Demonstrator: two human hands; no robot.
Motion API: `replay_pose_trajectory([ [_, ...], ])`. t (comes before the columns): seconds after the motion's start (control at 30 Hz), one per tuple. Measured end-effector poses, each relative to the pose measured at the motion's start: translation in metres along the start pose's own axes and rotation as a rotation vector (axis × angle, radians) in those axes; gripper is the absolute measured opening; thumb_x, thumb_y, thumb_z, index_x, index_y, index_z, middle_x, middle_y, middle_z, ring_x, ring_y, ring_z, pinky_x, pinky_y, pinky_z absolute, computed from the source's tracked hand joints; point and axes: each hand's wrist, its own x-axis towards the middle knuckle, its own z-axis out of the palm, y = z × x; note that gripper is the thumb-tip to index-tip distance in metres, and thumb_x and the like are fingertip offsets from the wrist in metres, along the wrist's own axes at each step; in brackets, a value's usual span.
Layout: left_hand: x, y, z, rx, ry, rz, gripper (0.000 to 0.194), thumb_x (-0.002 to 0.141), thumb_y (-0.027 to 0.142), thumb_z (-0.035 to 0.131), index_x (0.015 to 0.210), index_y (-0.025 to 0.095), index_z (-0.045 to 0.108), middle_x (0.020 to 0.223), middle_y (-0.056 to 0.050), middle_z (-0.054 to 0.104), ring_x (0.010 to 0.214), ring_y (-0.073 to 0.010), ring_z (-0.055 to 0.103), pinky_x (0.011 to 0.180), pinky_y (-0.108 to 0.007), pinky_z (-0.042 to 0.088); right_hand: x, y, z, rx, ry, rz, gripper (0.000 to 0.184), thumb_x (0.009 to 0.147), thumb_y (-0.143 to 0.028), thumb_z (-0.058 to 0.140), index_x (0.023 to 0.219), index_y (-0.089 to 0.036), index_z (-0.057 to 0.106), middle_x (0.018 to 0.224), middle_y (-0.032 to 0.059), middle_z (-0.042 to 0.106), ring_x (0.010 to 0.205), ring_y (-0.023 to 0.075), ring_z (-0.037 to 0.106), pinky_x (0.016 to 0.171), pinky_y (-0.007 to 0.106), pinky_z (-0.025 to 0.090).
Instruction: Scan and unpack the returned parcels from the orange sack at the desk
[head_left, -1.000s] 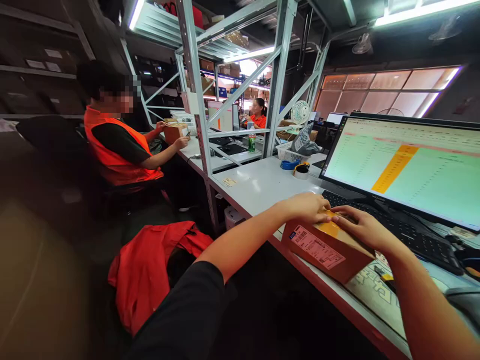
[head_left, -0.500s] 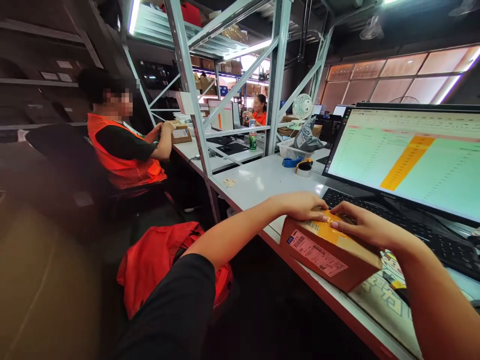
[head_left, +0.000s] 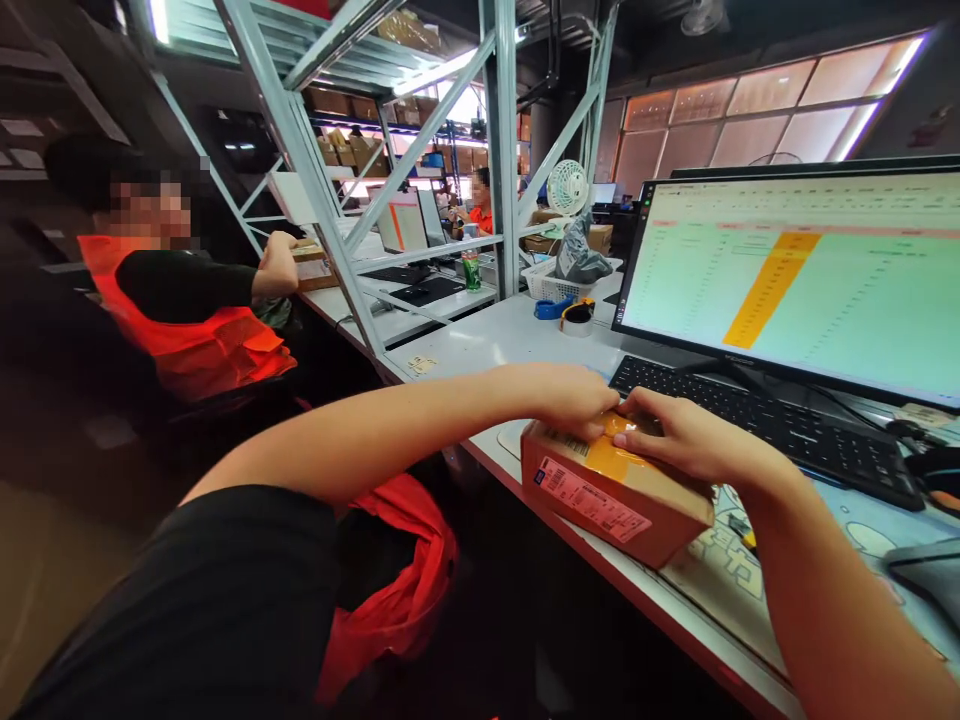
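A brown cardboard box (head_left: 660, 535) rests at the front edge of the desk, with a pink-looking shipping label (head_left: 592, 497) on the side facing me. Yellow-orange packing tape (head_left: 611, 460) runs across its top and looks wrinkled near my fingers. My left hand (head_left: 577, 402) is closed at the tape along the top's far side; its fingertips are partly hidden. Close beside it, my right hand (head_left: 679, 432) grips the top of the box, thumb on the tape and index finger reaching over toward the far edge.
Behind the box are a black keyboard (head_left: 787, 430) and a monitor (head_left: 787, 280). Tape rolls (head_left: 576, 318) and a white basket (head_left: 551, 283) stand farther back. A metal rack post (head_left: 300, 180) rises at the left, near a seated co-worker (head_left: 187, 300). Red cloth (head_left: 397, 580) hangs below.
The view has swung right and down, so the surroundings sit farther left. My left hand's fingers have curled in more at the tape. Both hands stay on the box.
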Motion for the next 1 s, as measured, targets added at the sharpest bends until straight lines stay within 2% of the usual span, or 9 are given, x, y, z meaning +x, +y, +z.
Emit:
replay_pose_trajectory([
  [0.07,-0.002,-0.002,0.001,-0.009,-0.01,0.016,0.04,0.097,0.033,0.065,0.129,0.011,0.074,0.113,-0.016,0.079,0.094,-0.0293,0.073,0.081,-0.035,0.054,-0.001,-0.001,0.0,-0.02,0.015,-0.006,0.045,0.095,-0.061,0.062,0.115,-0.021,0.067,0.106,0.0083,0.077,0.087,0.0241,0.07,0.074,0.033,0.052],
  [0.17,-0.008,-0.013,0.0,-0.137,-0.021,0.009,0.052,0.094,0.028,0.065,0.144,0.015,0.066,0.132,-0.014,0.075,0.112,-0.0273,0.071,0.095,-0.033,0.053,-0.001,-0.003,-0.001,-0.028,0.049,-0.011,0.047,0.096,-0.058,0.064,0.122,-0.021,0.071,0.117,0.0094,0.078,0.098,0.0266,0.072,0.083,0.035,0.055],
  [0.33,-0.009,-0.041,0.0,-0.292,-0.104,-0.125,0.072,0.088,0.035,0.067,0.158,0.022,0.053,0.154,-0.009,0.064,0.127,-0.0232,0.065,0.103,-0.028,0.048,0.0,-0.006,-0.005,-0.058,0.06,-0.038,0.047,0.097,-0.055,0.063,0.125,-0.02,0.076,0.129,0.0094,0.077,0.113,0.0285,0.073,0.099,0.037,0.056],
  [0.43,-0.005,-0.043,0.002,-0.293,-0.113,-0.125,0.069,0.088,0.036,0.066,0.155,0.024,0.056,0.145,-0.006,0.07,0.119,-0.0211,0.068,0.098,-0.026,0.049,0.002,-0.005,-0.005,-0.079,0.071,-0.05,0.047,0.098,-0.054,0.062,0.126,-0.019,0.077,0.13,0.0094,0.077,0.115,0.029,0.072,0.103,0.039,0.055],
  [0.53,-0.007,-0.031,0.004,-0.169,-0.061,-0.141,0.06,0.088,0.033,0.066,0.147,0.023,0.064,0.129,-0.008,0.077,0.107,-0.0239,0.07,0.093,-0.03,0.05,-0.001,-0.006,-0.005,-0.105,0.072,-0.051,0.046,0.099,-0.052,0.062,0.126,-0.019,0.078,0.129,0.0097,0.077,0.115,0.0295,0.072,0.102,0.04,0.056],
  [0.7,-0.018,-0.011,0.014,-0.003,0.003,-0.083,0.039,0.102,0.03,0.051,0.132,0.017,0.071,0.112,-0.012,0.078,0.095,-0.0248,0.071,0.082,-0.031,0.048,-0.012,-0.016,-0.002,-0.174,0.177,-0.16,0.035,0.101,-0.038,0.062,0.126,-0.019,0.077,0.128,0.0105,0.074,0.117,0.0286,0.068,0.106,0.042,0.051],
  [0.8,-0.021,-0.013,0.025,-0.014,0.069,-0.093,0.04,0.107,0.03,0.042,0.131,0.015,0.07,0.112,-0.013,0.078,0.097,-0.0256,0.072,0.082,-0.031,0.048,-0.02,-0.026,0.005,-0.271,0.223,-0.251,0.025,0.102,-0.033,0.063,0.115,-0.023,0.081,0.118,0.0102,0.07,0.112,0.028,0.063,0.1,0.042,0.05],
  [0.9,-0.02,-0.019,0.036,-0.071,0.161,-0.104,0.038,0.107,0.029,0.044,0.13,0.015,0.071,0.11,-0.013,0.078,0.097,-0.0262,0.072,0.082,-0.032,0.048,-0.027,-0.033,0.013,-0.364,0.233,-0.238,0.025,0.105,-0.031,0.058,0.105,-0.025,0.082,0.104,0.0093,0.065,0.101,0.0267,0.06,0.089,0.04,0.049],
  [1.0,-0.016,-0.027,0.045,-0.161,0.263,-0.094,0.034,0.106,0.03,0.044,0.118,0.016,0.073,0.101,-0.011,0.078,0.09,-0.0251,0.071,0.081,-0.033,0.048,-0.031,-0.038,0.015,-0.384,0.217,-0.231,0.022,0.104,-0.031,0.06,0.102,-0.026,0.082,0.103,0.0087,0.063,0.099,0.0261,0.06,0.086,0.038,0.048],
])
